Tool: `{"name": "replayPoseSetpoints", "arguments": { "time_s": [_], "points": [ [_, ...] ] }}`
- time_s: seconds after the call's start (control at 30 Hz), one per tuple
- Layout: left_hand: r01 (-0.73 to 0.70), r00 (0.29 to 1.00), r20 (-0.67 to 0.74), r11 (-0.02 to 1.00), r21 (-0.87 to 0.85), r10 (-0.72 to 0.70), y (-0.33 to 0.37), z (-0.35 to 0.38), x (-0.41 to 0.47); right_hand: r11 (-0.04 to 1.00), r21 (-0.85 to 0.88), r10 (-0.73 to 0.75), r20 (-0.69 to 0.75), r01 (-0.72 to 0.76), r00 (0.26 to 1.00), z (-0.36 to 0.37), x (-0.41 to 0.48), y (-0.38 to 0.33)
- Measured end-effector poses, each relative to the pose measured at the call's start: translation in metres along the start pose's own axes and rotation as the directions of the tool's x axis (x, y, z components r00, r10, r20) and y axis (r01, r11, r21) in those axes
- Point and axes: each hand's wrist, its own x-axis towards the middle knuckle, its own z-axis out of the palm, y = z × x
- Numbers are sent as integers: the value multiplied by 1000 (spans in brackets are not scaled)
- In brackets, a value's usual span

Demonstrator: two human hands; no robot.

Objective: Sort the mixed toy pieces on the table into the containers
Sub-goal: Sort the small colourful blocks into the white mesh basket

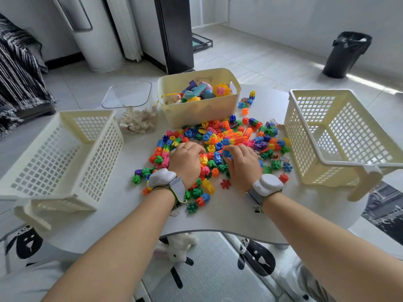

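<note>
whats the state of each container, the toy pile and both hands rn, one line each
left lattice basket, empty
right lattice basket, empty
yellow bin, open top, holds mixed toys
clear container, part filled with pale pieces
toy pieces, loose in a pile on the table, unsorted
left hand, palm down on the pile, grip unclear
right hand, pinching a blue piece

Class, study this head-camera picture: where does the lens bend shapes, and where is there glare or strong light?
Head view: the wide lens bows the left basket and right basket outward near the edges; a sunlit streak crosses the floor beside the black bin; the clear box lid shows pale glare; the toy pile is sharp.
</note>
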Motion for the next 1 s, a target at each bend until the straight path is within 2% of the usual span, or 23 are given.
{"name": "replayPoseSetpoints", "arguments": {
  "time_s": [0.1, 0.17, 0.2, 0.23, 0.27, 0.3, 0.33, 0.37, 0.4, 0.47, 0.53, 0.63, 0.73, 0.8, 0.9, 1.0],
  "points": [
    [16, 1000, -8, 1000, 13, -16, 5, 0, -6, 997, 77, 21, -14, -20, 1000, -9, 6, -6],
    [13, 999, -47, 999, -38, -15, 10, -1, -8, 959, 231, 164, 19, -164, 986, -20, 15, -18],
    [6, 999, -51, 998, -65, -10, 14, -2, -8, 904, 323, 272, 67, -279, 960, -24, 19, -25],
    [-1, 999, -44, 996, -88, -3, 18, -2, -7, 777, 467, 396, 159, -422, 904, -27, 23, -32],
    [-6, 1000, -31, 994, -107, 3, 22, -3, -6, 519, 645, 504, 300, -561, 810, -30, 28, -38],
    [-14, 1000, -30, 992, -123, 11, 26, -5, -5, 178, 755, 552, 454, -631, 699, -35, 32, -43],
    [-20, 999, -35, 991, -136, 15, 29, -7, -5, -143, 764, 548, 590, -629, 592, -39, 36, -46],
    [-22, 999, -44, 989, -146, 16, 31, -9, -5, -373, 708, 515, 696, -600, 501, -43, 38, -48],
    [-20, 999, -50, 988, -152, 13, 32, -11, -5, -521, 639, 474, 768, -566, 430, -46, 38, -48],
    [-17, 999, -48, 989, -147, 10, 31, -14, -7, -682, 550, 406, 833, -483, 376, -50, 34, -49],
    [-26, 1000, -2, 992, -127, 26, 27, -18, -11, -757, 516, 374, 846, -401, 381, -52, 30, -49],
    [-53, 992, 109, 996, -72, 61, 17, -25, -19, -779, 508, 377, 848, -368, 373, -55, 25, -51],
    [-72, 979, 190, 997, -7, 72, 7, -33, -27, -732, 498, 387, 866, -466, 317, -53, 23, -54],
    [-124, 960, 265, 987, 101, 94, 1, -39, -35, -672, 498, 411, 866, -548, 284, -51, 22, -57],
    [-273, 910, 384, 922, 275, 155, 0, -43, -44, -575, 507, 439, 853, -642, 282, -50, 20, -60],
    [-379, 880, 434, 836, 397, 192, 1, -37, -51, -538, 509, 450, 847, -672, 281, -50, 20, -59]
  ]
}}
